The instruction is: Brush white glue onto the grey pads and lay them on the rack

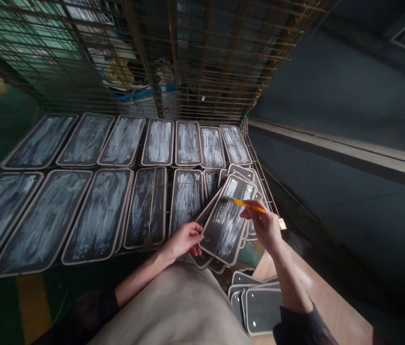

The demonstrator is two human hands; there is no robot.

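My left hand (187, 238) grips the lower left edge of a dark rectangular plate (220, 230) with rounded corners and a pale rim. Whitish streaks cover much of that plate, while a patch at its left is plain dark. In my right hand (265, 225) is a brush with a yellow handle (249, 205), its fingers closed around it. The brush's tip touches the plate's upper part. More plates lie beneath the held one, fanned at differing angles and partly hidden by it.
Two rows of white-streaked plates (96, 215) lie on a wire rack (260, 172) ahead and to the left. Behind it rises a wire mesh frame (202, 57). Unstreaked dark plates (263, 311) are stacked on a wooden board (331, 306) at lower right. A grey wall (360, 105) stands to the right.
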